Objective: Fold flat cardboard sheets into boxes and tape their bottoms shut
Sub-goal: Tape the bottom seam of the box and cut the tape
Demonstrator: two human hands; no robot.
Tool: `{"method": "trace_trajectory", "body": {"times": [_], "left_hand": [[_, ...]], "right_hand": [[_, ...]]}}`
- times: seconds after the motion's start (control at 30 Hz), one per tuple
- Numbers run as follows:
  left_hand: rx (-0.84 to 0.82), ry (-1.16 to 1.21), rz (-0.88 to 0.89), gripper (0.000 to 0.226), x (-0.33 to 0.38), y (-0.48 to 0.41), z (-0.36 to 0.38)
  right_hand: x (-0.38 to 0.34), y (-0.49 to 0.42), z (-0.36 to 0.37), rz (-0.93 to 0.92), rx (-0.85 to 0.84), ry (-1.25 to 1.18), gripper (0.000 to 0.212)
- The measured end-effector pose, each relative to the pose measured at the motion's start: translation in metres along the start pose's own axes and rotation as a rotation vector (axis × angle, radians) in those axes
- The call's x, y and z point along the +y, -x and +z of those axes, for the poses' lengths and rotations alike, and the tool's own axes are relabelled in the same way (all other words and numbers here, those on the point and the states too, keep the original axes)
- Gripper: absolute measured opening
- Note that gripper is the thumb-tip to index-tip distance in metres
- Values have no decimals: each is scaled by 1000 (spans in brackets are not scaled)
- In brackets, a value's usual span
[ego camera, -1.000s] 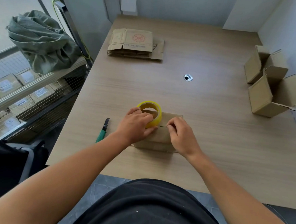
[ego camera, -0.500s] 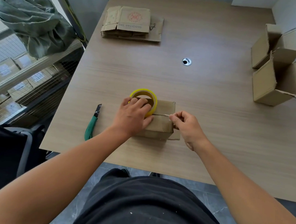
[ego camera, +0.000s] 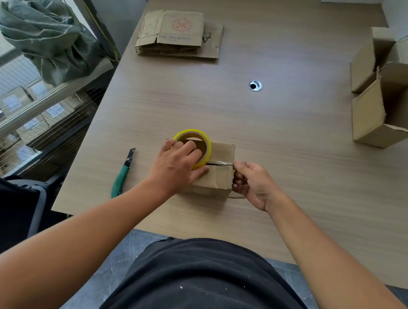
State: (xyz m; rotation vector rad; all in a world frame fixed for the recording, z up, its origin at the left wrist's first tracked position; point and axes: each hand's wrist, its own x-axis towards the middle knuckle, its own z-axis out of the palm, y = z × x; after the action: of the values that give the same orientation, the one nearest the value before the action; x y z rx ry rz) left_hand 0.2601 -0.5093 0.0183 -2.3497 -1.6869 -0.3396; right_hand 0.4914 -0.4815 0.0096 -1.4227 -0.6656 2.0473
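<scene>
A small brown box (ego camera: 217, 179) sits near the table's front edge, its two flaps closed with a dark seam between them running left to right. A yellow roll (ego camera: 192, 132) stands on the box's left part, gripped by the left hand (ego camera: 176, 167). Clear tape (ego camera: 222, 164) runs from the roll along the seam to the right edge, where the right hand (ego camera: 251, 183) pinches its end. Flat sheets (ego camera: 179, 35) lie stacked at the far left, the top one with a red emblem. Folded boxes (ego camera: 380, 103) lie at the right edge, flaps open.
</scene>
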Motion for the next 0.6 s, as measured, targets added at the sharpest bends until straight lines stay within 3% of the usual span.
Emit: {"method": "trace_trajectory", "body": {"times": [0.17,0.27,0.33,0.4,0.43,0.5,0.53,0.6], "left_hand": [[-6,-3,8,41,0,0,0],[-20,-2,18,43,-1,-1,-1],[-24,2,21,43,-1,0,-1],[-14,0,19,43,-1,-1,0],[-8,-3,16,43,0,-1,0],[3,-1,18,42,0,-1,0],[8,8,28,40,-1,-1,0],[20,53,90,36,-6,1,-3]], "right_hand": [[15,-7,-5,50,-50,150,43],[19,-14,-6,91,43,239,32],[18,-21,-9,-81,266,411,30],[12,-24,-8,-463,516,505,23],[7,-23,-1,-651,501,559,24],[4,-23,20,-833,249,803,44],[6,-23,30,-838,137,940,51],[11,-25,37,-787,91,1038,57]]}}
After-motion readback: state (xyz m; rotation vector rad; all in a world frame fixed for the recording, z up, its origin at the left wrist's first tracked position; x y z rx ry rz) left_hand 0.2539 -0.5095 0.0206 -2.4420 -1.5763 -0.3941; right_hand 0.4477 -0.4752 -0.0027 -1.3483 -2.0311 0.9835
